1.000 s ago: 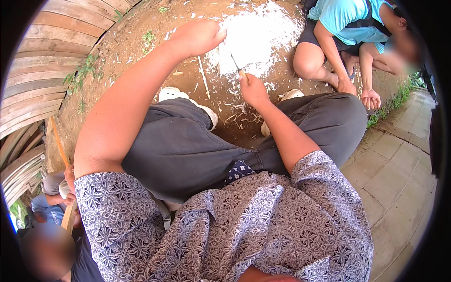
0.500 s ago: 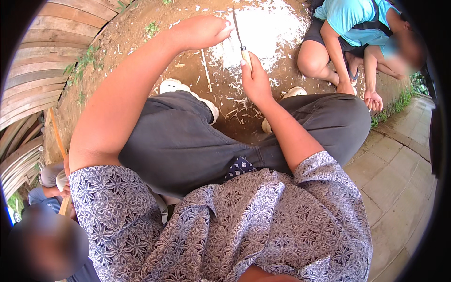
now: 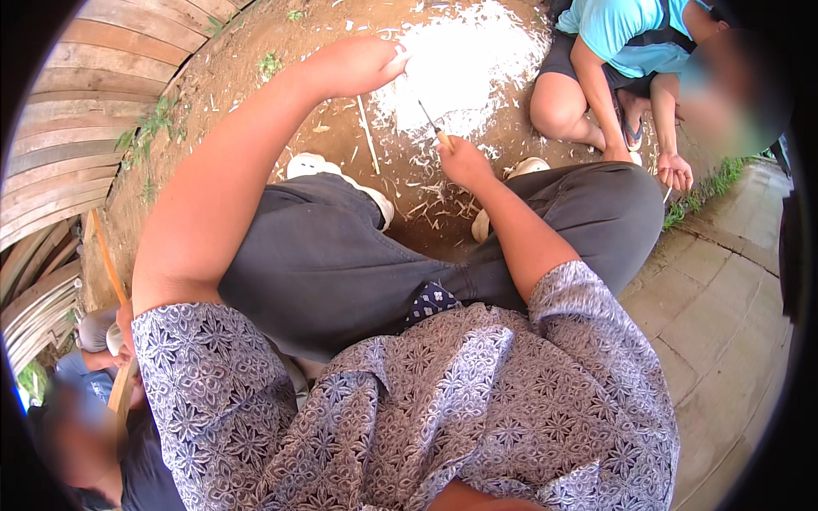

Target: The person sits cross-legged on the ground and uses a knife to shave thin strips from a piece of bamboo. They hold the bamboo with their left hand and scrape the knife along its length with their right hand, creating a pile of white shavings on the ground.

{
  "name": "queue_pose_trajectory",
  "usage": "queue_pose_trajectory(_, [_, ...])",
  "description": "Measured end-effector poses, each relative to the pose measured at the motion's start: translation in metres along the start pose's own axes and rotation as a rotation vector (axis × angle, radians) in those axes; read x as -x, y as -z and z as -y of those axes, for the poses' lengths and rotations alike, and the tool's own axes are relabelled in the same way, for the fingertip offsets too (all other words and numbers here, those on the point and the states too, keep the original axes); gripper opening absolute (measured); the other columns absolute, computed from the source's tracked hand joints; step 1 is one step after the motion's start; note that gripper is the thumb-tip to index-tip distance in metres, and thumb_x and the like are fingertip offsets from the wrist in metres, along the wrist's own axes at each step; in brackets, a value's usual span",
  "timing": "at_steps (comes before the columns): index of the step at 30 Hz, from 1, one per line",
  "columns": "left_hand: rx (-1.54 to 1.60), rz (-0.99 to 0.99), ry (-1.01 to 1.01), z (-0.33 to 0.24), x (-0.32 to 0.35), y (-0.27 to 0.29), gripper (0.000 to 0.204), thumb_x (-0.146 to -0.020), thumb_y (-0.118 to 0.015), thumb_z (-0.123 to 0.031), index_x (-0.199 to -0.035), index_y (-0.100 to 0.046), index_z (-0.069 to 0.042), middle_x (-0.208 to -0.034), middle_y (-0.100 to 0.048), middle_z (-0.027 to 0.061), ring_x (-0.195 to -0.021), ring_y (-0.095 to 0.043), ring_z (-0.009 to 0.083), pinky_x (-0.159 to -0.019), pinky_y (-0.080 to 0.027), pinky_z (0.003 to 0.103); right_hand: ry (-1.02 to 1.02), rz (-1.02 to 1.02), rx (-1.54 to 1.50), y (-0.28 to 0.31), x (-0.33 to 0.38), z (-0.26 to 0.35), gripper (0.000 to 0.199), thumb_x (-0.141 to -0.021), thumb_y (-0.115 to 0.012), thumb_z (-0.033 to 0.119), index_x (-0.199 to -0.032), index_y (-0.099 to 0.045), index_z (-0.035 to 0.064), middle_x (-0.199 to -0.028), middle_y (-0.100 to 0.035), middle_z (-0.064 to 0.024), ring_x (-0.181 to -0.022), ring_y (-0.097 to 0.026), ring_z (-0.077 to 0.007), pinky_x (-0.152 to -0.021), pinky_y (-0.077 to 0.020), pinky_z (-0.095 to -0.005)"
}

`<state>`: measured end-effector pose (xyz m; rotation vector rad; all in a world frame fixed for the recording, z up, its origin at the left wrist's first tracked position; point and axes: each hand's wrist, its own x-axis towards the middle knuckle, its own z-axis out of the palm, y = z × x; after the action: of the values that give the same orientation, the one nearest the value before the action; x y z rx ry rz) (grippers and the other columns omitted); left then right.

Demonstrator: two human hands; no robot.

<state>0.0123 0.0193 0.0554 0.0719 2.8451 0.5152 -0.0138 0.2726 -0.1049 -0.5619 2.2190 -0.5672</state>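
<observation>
My right hand (image 3: 466,162) is wrapped round the pale wooden handle of a knife (image 3: 428,117). Its narrow dark blade looks foreshortened and points away, up and to the left, toward the bright pile of white shavings (image 3: 469,60). Farther out and to the left, my left hand (image 3: 371,66) is closed, thumb and fingers pressed together at the pile's edge. Whatever it may pinch is lost in the glare. The two hands are apart, and the blade does not touch the left hand.
A thin pale stick (image 3: 369,134) lies on the dirt between my shoes and the shavings. At the right, a person in a light blue shirt (image 3: 626,38) sits beside the paving (image 3: 711,315). Another person (image 3: 128,434) is at lower left, by a wooden plank wall (image 3: 72,128).
My right hand has dropped slightly, and the knife has tipped from upright to pointing away, its blade farther from my left hand. My left hand has shifted a little left and nearer.
</observation>
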Motion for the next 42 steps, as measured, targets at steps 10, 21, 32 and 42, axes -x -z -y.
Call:
queue_pose_trajectory(10, [0.025,0.014,-0.007,-0.003,0.0,0.002,0.047,-0.108,-0.043,-0.038,-0.097,-0.065,0.002,-0.087,-0.065,0.027,-0.081,-0.062,0.0446,-0.078,-0.049,0.052,0.384,-0.383,-0.429,-0.009,0.032,0.041,0.049,-0.103,-0.051,0.029,-0.151,-0.051,0.0158,-0.11,-0.073,-0.0229,-0.104,-0.07,-0.0387,-0.093,-0.0537,-0.0488])
queue_pose_trajectory(21, [0.07,0.006,-0.007,0.002,0.003,0.003,0.045,-0.108,-0.043,-0.037,-0.101,-0.064,0.001,-0.088,-0.066,0.027,-0.085,-0.063,0.0452,-0.08,-0.05,0.052,0.352,-0.314,-0.495,-0.014,0.021,0.036,0.052,-0.104,-0.051,0.023,-0.153,-0.046,0.0068,-0.132,-0.066,-0.0231,-0.122,-0.065,-0.0364,-0.104,-0.0501,-0.04])
queue_pose_trajectory(32, [0.015,0.004,-0.016,0.007,0.003,-0.004,0.045,-0.109,-0.042,-0.039,-0.105,-0.063,-0.001,-0.091,-0.066,0.0278,-0.089,-0.063,0.0465,-0.082,-0.05,0.053,0.436,-0.335,-0.631,0.001,0.038,0.056,0.051,-0.106,-0.049,0.02,-0.154,-0.041,0.0009,-0.141,-0.062,-0.0214,-0.132,-0.06,-0.029,-0.109,-0.0455,-0.0355])
queue_pose_trajectory(42, [0.016,0.02,-0.002,0.003,0.001,0.0,0.046,-0.108,-0.039,-0.038,-0.103,-0.066,-0.001,-0.095,-0.068,0.0257,-0.092,-0.065,0.0446,-0.084,-0.051,0.053,0.355,-0.333,-0.538,0.012,0.046,0.06,0.051,-0.104,-0.051,0.023,-0.154,-0.044,0.0128,-0.126,-0.068,-0.0256,-0.115,-0.067,-0.0398,-0.102,-0.0502,-0.0433])
